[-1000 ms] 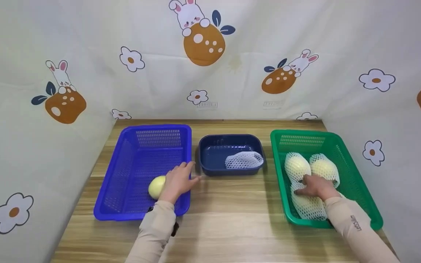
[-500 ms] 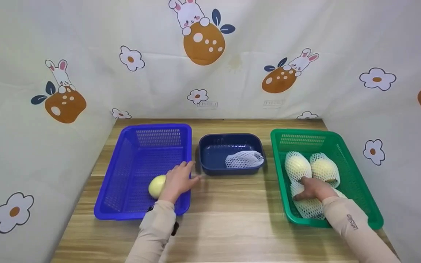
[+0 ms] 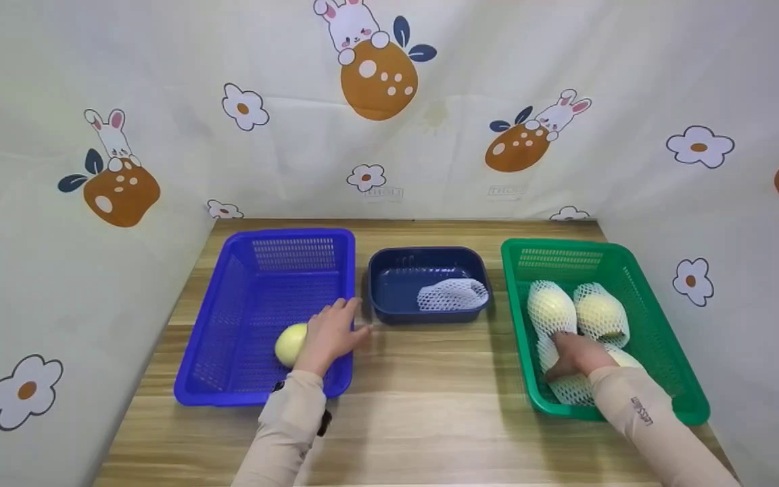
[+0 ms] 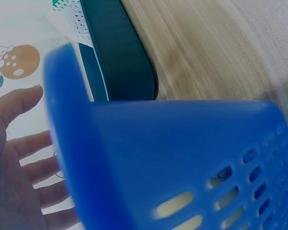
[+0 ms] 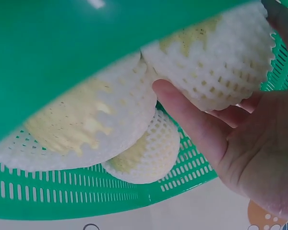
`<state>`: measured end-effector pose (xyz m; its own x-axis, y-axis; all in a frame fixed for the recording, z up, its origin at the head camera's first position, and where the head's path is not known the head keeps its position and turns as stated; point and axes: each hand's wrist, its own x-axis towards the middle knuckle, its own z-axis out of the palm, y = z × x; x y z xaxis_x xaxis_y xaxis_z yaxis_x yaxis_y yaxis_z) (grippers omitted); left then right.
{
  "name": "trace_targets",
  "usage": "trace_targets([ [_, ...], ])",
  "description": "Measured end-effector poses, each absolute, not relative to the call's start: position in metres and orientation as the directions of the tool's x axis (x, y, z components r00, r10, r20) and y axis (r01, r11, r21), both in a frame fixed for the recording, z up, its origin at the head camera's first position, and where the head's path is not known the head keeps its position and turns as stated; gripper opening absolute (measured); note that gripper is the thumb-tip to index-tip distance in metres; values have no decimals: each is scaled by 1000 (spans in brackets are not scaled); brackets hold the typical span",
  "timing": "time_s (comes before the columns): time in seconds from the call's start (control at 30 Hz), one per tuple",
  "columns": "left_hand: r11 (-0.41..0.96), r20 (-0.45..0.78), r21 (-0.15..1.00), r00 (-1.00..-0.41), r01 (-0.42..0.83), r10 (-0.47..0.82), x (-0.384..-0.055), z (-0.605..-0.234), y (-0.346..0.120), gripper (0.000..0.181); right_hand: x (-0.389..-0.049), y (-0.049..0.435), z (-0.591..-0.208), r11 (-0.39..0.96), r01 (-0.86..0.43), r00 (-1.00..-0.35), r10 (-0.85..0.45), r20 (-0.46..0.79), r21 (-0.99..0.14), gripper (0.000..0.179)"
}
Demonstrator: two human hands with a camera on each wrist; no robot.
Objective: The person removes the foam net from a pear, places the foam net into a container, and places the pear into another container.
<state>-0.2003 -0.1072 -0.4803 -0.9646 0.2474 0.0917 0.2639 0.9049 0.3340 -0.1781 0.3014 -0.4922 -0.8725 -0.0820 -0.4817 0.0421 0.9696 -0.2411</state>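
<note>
My left hand (image 3: 328, 337) is over the right side of the blue basket (image 3: 234, 233), fingers spread and holding nothing. Beneath it, partly hidden, a bare pale yellow fruit (image 3: 289, 345) lies in the basket. The left wrist view shows the open palm (image 4: 14, 187) beyond the basket's rim. Over in the green basket (image 3: 660, 338), my right hand (image 3: 579, 355) grips the near fruit (image 3: 572, 389), wrapped in a white foam net. The thumb (image 5: 182, 105) lies against that netted fruit (image 5: 221, 62) in the right wrist view. Two more netted fruits (image 3: 552, 308) sit behind it.
Between the baskets, a navy box (image 3: 389, 314) holds a white foam net (image 3: 454, 295). All three containers stand on a wood-grain table (image 3: 423, 412). A printed curtain (image 3: 281, 169) encloses the back and sides.
My right hand has shifted slightly toward me and settled lower around the near netted fruit. The left hand and the bare fruit have stayed in place.
</note>
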Motion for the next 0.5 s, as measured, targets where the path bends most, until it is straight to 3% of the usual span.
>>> trace_targets([
  [0.3,903,109,334,-963,271,248,-199,-479,-107,52,-175,299,-493,980,36,-863,-67,-500,-194,95],
  [0.5,901,116,333,-961,277,252,-199,-480,-107,52,-175,300,-498,987,-49,-879,-116,-462,-154,88],
])
